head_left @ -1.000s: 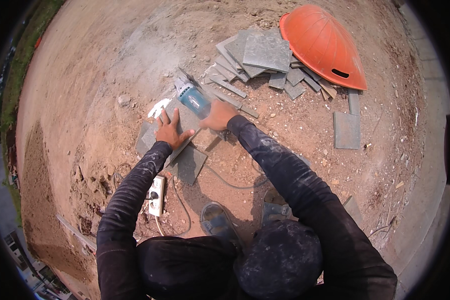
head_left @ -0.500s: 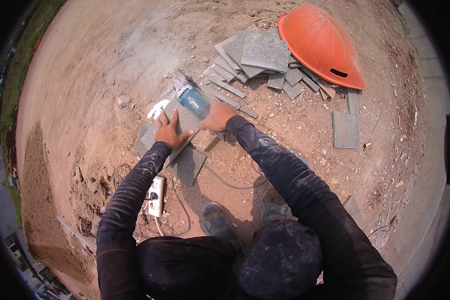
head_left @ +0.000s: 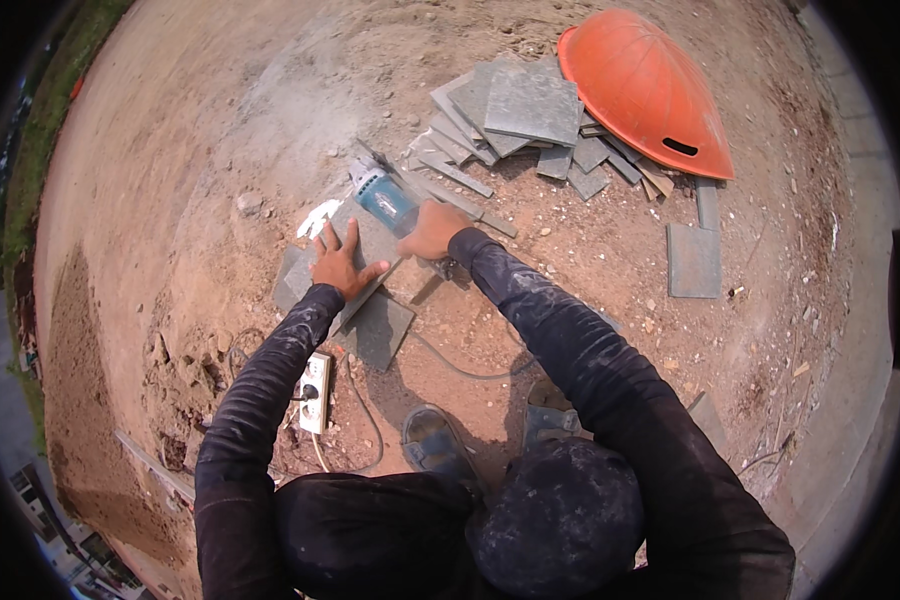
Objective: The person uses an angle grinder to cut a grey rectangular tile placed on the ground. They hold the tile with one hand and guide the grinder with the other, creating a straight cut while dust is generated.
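Right hand (head_left: pixel 432 232) grips a blue grinder (head_left: pixel 385 203) over a grey slab (head_left: pixel 374 243), left hand (head_left: pixel 338 268) spread on the stone

Nearest are the person's dark, dust-marked knees (head_left: pixel 560 510), with both sandals (head_left: pixel 435 440) on the reddish ground just beyond. To the left, beside the left sleeve (head_left: pixel 260 400), lies a white power strip (head_left: pixel 315 390) with a black plug in it; a grey cable (head_left: pixel 375 425) loops nearby.

Farther out, a grey tile (head_left: pixel 382 335) lies partly beneath the slab. The left hand rests palm down on the slab, fingers wide and thumb out toward the grinder. The right hand is closed around the grinder's blue body, its metal head pointing away from the person at the slab's far end. A white patch (head_left: pixel 316 218) shows just left of the slab; narrow grey strips lie to the grinder's right.

Well to the right, a single square tile (head_left: pixel 693 262) lies flat. Beyond the strips is a loose pile of grey tiles (head_left: pixel 532 103), and against it an orange basin (head_left: pixel 642 90) sits domed side up. Pale dust (head_left: pixel 305 100) spreads over the ground past the grinder's head.
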Tool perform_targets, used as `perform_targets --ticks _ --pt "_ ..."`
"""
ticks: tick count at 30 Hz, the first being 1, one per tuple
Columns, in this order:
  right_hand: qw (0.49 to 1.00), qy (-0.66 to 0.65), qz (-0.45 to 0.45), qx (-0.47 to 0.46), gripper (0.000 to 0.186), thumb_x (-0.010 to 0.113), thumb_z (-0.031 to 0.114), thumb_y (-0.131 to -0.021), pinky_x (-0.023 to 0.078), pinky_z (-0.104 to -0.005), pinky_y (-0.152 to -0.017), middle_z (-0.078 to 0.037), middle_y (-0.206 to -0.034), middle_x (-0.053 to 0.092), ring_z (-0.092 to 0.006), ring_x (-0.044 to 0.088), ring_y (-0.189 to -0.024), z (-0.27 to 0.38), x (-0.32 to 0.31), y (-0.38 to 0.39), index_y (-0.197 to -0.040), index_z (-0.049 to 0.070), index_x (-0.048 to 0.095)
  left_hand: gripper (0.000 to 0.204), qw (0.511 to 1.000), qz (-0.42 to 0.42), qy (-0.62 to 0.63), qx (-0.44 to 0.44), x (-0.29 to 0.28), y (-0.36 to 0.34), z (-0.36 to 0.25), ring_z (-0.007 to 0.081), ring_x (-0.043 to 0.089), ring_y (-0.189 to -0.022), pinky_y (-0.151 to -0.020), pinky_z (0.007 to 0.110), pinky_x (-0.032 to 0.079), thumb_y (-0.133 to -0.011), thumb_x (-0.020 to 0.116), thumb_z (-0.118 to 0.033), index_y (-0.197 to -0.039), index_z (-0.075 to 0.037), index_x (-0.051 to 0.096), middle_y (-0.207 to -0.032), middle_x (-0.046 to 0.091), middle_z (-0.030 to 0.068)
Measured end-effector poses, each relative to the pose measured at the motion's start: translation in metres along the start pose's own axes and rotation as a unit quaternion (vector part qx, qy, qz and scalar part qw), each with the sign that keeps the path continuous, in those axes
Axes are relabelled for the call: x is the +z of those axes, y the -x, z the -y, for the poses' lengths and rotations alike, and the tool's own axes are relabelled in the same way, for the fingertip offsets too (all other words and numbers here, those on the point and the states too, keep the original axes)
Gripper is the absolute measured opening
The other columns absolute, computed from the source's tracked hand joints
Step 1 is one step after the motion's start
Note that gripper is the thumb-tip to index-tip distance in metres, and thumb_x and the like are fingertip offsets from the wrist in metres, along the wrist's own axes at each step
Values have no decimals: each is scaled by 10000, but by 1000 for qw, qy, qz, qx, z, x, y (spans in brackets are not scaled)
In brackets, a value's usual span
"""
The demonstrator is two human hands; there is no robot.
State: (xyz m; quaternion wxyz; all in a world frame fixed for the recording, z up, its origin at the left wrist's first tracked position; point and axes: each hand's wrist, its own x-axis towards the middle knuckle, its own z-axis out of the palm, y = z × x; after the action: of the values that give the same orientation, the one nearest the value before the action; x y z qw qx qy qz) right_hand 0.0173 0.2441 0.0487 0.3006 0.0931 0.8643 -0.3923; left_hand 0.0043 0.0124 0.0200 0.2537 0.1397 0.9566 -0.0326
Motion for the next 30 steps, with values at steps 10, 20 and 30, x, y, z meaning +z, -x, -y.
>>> perform_targets --ticks 10,20,30 --pt "1000 -13 -1 -5 689 782 397 -558 515 -382 -889 -263 -1115 644 -358 639 -1045 -4 2 1 -1068 -51 661 1122 1000 -1 -7 0 0 0 0 602 163 -1346 -1060 571 321 -687 548 -832 -1532 -208 150 -1521 95 341" --pt "999 -1 -34 -31 612 750 412 -602 525 -390 -822 -272 -994 669 -371 665 -942 -13 5 7 -976 -66 672 1125 1000 -2 -9 -1 0 -2 -3 606 172 -1341 -1056 569 329 -683 558 -829 -1529 -202 163 -1521 93 340" --pt "999 -4 -22 -29 668 756 397 -595 514 -394 -852 -281 -1033 654 -373 653 -974 -10 2 16 -1037 -89 637 1130 1000 0 10 -11 4 -2 5 560 126 -1380 -1011 667 310 -669 557 -836 -1533 -242 134 -1546 60 294"
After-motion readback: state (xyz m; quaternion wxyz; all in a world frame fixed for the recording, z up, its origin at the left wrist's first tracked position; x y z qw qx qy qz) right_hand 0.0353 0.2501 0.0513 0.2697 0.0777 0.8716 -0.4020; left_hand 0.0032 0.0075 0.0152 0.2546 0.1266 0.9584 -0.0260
